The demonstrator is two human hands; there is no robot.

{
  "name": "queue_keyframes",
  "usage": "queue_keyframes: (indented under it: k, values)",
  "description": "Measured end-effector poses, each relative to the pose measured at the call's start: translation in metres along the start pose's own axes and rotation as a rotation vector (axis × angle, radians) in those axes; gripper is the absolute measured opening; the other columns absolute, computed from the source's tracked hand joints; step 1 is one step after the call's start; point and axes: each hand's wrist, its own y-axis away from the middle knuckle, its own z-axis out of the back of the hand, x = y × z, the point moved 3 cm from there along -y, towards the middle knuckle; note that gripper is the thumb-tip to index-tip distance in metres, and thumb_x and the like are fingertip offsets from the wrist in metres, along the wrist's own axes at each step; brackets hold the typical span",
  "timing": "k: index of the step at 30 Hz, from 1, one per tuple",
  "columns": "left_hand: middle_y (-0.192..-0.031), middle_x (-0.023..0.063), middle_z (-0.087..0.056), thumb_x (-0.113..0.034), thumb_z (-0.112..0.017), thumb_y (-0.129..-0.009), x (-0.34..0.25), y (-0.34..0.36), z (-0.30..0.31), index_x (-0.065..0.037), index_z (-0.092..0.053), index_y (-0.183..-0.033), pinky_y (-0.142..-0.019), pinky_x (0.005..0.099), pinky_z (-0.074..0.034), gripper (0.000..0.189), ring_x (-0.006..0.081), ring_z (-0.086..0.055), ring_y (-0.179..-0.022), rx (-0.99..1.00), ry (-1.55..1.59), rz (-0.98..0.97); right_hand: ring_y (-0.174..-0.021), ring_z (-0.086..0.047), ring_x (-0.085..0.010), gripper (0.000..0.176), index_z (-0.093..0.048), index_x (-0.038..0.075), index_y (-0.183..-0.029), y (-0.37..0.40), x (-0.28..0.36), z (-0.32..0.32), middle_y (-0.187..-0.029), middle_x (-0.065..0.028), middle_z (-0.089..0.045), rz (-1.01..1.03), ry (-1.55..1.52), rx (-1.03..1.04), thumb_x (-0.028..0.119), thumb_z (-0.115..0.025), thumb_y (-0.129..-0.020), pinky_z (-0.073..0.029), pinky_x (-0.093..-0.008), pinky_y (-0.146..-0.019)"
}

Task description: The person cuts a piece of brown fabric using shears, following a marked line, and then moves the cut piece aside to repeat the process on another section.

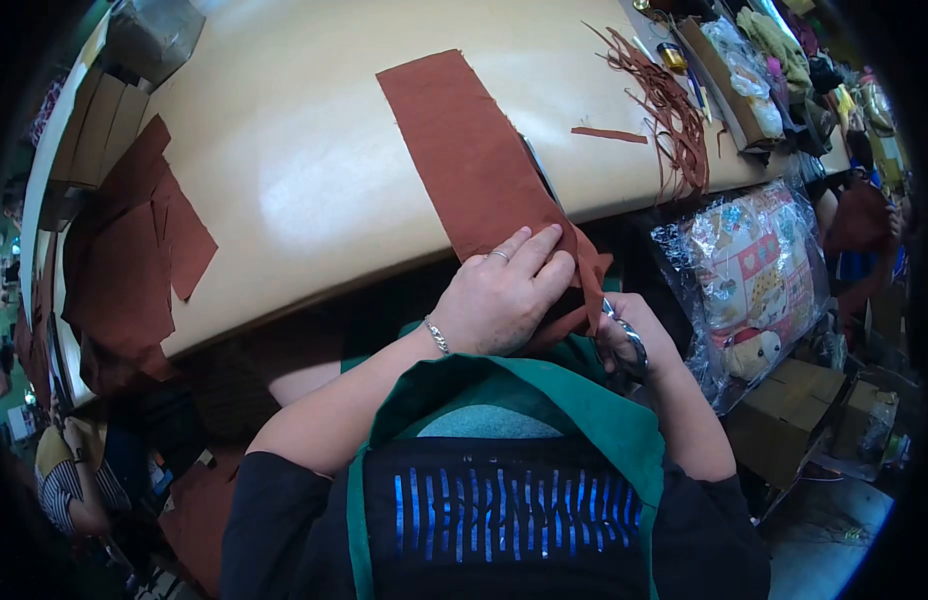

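A long piece of reddish-brown cloth (pixel 459 140) lies on the table and reaches over its front edge. My left hand (pixel 509 290) rests flat on the near end of this cloth, fingers stretched out; a ring and a chain bracelet show on it. Metal scissors (pixel 634 345) are in my right hand (pixel 616 338), just below the table edge, with my fingers closed round the handles. Part of a dark blade shows along the cloth's right edge, while the middle of the scissors is hidden by cloth. A narrow strip of the cloth (pixel 590 275) hangs loosely beside my left fingers.
More brown cloth (pixel 124 265) is piled at the table's left end, near cardboard boxes (pixel 99 130). Thin brown scraps (pixel 674 125) lie at the back right, beside a box of bagged items (pixel 729 85). A plastic-wrapped patterned bundle (pixel 754 265) stands right of my right arm.
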Motion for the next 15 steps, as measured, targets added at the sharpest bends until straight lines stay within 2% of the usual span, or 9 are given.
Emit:
queue_keyframes:
  k: [5,7,10,11,15]
  values:
    - [-0.110,0.0224,-0.049,-0.026,-0.065,-0.069,-0.001,-0.001,0.001,0.003,-0.049,-0.099,-0.074,0.0362,-0.049,0.044,0.0340,-0.055,-0.096,-0.035,0.040,-0.025,-0.042,-0.048,-0.0084,0.049,-0.054,0.002,-0.073,0.002,-0.001,0.000,-0.055,-0.0011,-0.051,-0.039,0.035,0.000,0.052,-0.055,-0.076,-0.037,-0.0214,-0.039]
    - [-0.108,0.0227,-0.050,-0.026,-0.066,-0.068,-0.003,-0.001,0.002,0.003,-0.049,-0.098,-0.074,0.0360,-0.049,0.045,0.0339,-0.055,-0.095,-0.048,0.074,-0.029,-0.045,-0.049,-0.0088,0.048,-0.054,0.003,-0.075,0.000,0.002,0.002,-0.055,-0.0010,-0.051,0.027,0.023,0.060,0.051,-0.053,-0.077,-0.038,-0.0215,-0.041]
    - [-0.105,0.0209,-0.052,-0.029,-0.052,-0.075,-0.008,0.003,-0.004,-0.003,-0.048,-0.093,-0.063,0.0363,-0.052,0.032,0.0312,-0.059,-0.091,-0.077,0.034,-0.073,-0.049,-0.050,-0.0090,0.049,-0.054,0.003,-0.077,-0.014,-0.004,0.007,-0.057,-0.0013,-0.052,0.159,0.064,0.054,0.052,-0.051,-0.078,-0.038,-0.0216,-0.043]
    - [-0.104,0.0204,-0.052,-0.028,-0.050,-0.075,-0.009,0.005,-0.005,-0.004,-0.048,-0.093,-0.060,0.0354,-0.052,0.030,0.0311,-0.059,-0.090,-0.079,0.029,-0.081,-0.050,-0.050,-0.0091,0.050,-0.054,0.003,-0.077,-0.017,-0.006,0.008,-0.058,-0.0014,-0.053,0.209,0.088,0.039,0.053,-0.051,-0.078,-0.038,-0.0216,-0.044]
    - [-0.104,0.0200,-0.052,-0.029,-0.049,-0.076,-0.009,0.007,-0.004,-0.004,-0.049,-0.094,-0.059,0.0352,-0.052,0.030,0.0313,-0.059,-0.089,-0.101,0.012,-0.075,-0.049,-0.048,-0.0075,0.046,-0.054,0.002,-0.078,-0.018,-0.002,0.005,-0.058,-0.0011,-0.053,0.167,0.046,0.054,0.048,-0.052,-0.080,-0.037,-0.0209,-0.043]
